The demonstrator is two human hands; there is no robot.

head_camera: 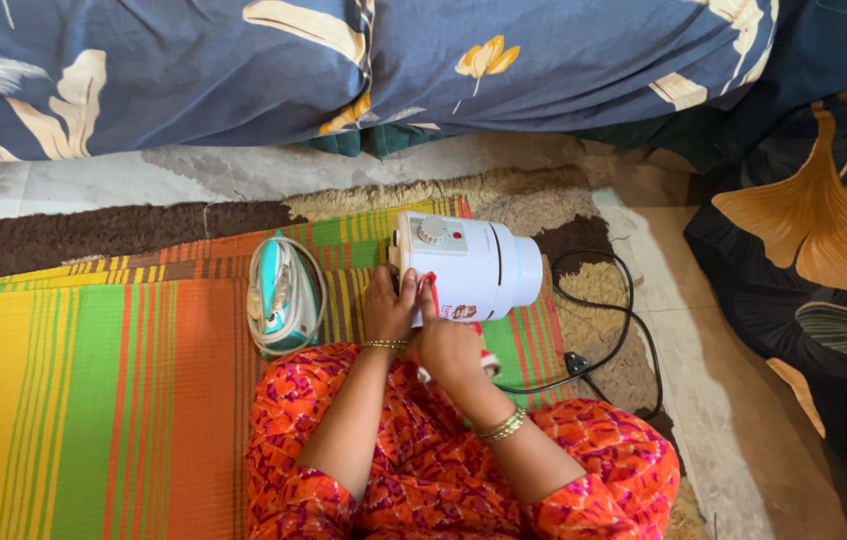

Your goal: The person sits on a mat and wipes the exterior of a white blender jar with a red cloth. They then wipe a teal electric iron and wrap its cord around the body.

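Setting: a person in orange patterned clothing is sitting on the floor, on a striped mat [84, 400] of yellow, green and orange.
White appliance: a white mixer base [469, 265] with a round dial on top is lying on its side on the mat, just in front of the person's knees.
Left hand: the left hand [389, 310] is resting against the near side of the white mixer base, fingers curled; whether it is gripping anything cannot be told.
Right hand: the right hand [449, 345] is closing around a small red-and-white tool [431, 290], whose red end is touching the appliance beside the left fingers.
Cord: a black cord [604, 330] is looping over the mat's edge to the right of the appliance.
Iron: a teal and white iron [284, 295], its cable wound around it, is lying just left of the hands.
Behind: blue floral bedding [244, 70] is bulging across the top.
Right side: dark leaf-printed fabric [804, 250] is lying there.
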